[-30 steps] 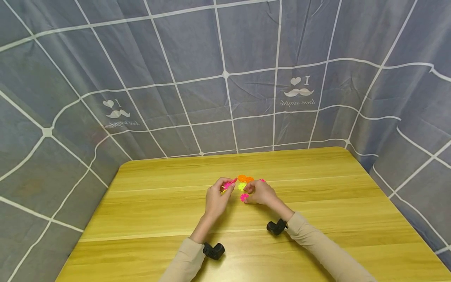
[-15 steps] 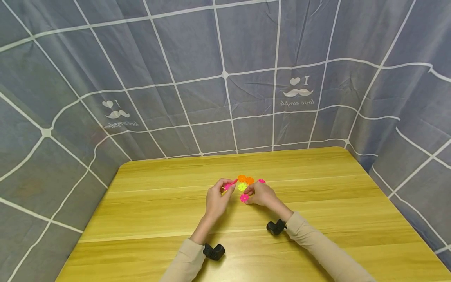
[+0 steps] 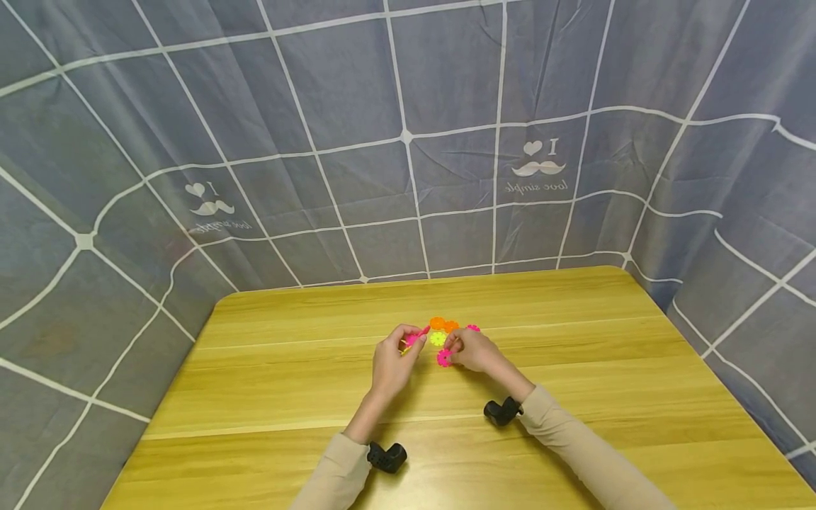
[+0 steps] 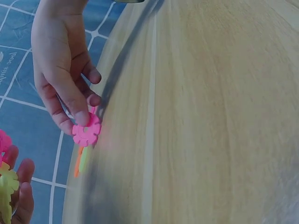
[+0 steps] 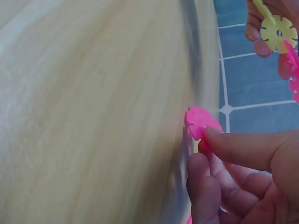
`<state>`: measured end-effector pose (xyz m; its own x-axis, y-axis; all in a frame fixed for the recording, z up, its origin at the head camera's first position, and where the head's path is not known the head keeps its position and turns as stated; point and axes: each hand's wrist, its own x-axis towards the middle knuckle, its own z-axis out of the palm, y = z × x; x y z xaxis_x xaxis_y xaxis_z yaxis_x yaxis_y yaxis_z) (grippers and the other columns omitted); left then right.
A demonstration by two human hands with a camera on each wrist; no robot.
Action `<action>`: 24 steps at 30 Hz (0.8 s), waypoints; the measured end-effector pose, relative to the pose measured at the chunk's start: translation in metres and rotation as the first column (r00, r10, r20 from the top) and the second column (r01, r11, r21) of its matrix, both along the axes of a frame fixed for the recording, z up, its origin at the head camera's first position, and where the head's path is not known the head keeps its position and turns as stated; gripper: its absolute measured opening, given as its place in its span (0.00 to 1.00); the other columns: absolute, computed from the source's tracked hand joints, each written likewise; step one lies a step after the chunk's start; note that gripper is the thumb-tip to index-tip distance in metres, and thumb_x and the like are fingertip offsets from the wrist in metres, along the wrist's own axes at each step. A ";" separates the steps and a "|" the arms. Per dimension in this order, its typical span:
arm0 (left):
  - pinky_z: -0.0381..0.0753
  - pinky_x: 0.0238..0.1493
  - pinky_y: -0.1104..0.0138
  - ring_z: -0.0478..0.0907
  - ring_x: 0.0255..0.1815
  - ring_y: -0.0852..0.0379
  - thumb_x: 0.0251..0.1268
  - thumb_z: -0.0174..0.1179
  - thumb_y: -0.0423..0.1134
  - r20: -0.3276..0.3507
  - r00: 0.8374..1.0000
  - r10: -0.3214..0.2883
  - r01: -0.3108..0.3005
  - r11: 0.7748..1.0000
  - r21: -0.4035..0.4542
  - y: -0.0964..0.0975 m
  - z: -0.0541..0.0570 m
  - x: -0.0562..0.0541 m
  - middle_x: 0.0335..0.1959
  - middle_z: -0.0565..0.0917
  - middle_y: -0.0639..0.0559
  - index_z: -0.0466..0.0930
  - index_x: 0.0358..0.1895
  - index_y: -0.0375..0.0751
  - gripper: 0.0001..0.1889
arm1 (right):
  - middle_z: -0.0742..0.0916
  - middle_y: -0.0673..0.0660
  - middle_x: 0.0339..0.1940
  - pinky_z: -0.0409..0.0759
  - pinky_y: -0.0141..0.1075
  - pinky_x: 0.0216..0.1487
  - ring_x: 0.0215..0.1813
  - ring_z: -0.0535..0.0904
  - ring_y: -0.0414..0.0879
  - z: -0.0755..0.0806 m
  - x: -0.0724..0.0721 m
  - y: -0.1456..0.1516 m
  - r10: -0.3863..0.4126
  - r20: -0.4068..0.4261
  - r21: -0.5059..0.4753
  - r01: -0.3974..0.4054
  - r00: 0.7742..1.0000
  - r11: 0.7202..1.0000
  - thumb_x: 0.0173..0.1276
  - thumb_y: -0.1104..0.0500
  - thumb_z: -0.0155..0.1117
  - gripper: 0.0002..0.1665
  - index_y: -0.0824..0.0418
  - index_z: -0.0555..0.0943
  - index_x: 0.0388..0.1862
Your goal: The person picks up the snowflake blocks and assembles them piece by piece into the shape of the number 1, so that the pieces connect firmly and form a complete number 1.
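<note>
In the head view, a hand could pass over the wide stretches of surface [image 3: 268, 368] at left and right of the frame, or along the strip above the discs, up to the curtain [image 3: 357, 184] behind the far edge. At centre, the left hand [image 3: 394, 361] and right hand [image 3: 474, 349] leave a narrow gap, partly filled by the held pink disc [image 3: 444, 358]; the yellow disc [image 3: 438, 338] and two orange discs [image 3: 437, 323] obstruct its upper end. At lower centre, a lane runs between the two black wrist devices [image 3: 387, 457].
</note>
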<state>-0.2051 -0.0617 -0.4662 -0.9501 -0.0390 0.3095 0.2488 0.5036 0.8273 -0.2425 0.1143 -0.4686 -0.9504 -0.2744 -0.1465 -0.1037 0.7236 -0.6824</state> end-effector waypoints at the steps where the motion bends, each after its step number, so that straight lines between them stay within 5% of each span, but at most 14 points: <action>1: 0.70 0.30 0.74 0.73 0.30 0.62 0.64 0.62 0.43 0.000 1.000 -0.001 0.001 1.000 0.000 0.000 0.000 0.000 0.34 0.87 0.52 0.83 0.41 0.46 0.07 | 0.82 0.52 0.28 0.71 0.30 0.30 0.28 0.74 0.42 0.000 0.000 0.001 0.000 0.007 -0.013 0.000 1.000 1.000 0.59 0.67 0.68 0.08 0.61 0.82 0.37; 12: 0.67 0.24 0.75 0.72 0.26 0.63 0.64 0.63 0.44 0.021 1.000 -0.020 0.020 1.000 0.015 0.001 -0.006 -0.001 0.30 0.86 0.51 0.83 0.40 0.46 0.07 | 0.83 0.52 0.24 0.74 0.31 0.22 0.18 0.75 0.42 0.007 0.007 0.004 0.012 -0.025 -0.064 -0.014 1.000 0.998 0.60 0.66 0.62 0.07 0.62 0.82 0.37; 24: 0.63 0.20 0.76 0.70 0.23 0.63 0.65 0.62 0.43 0.043 0.998 -0.051 0.049 0.998 0.030 0.004 -0.008 -0.001 0.29 0.85 0.48 0.83 0.40 0.44 0.08 | 0.87 0.57 0.31 0.68 0.30 0.16 0.20 0.82 0.49 0.021 0.010 0.008 -0.088 -0.138 -0.159 0.066 0.986 0.985 0.64 0.63 0.61 0.09 0.61 0.80 0.43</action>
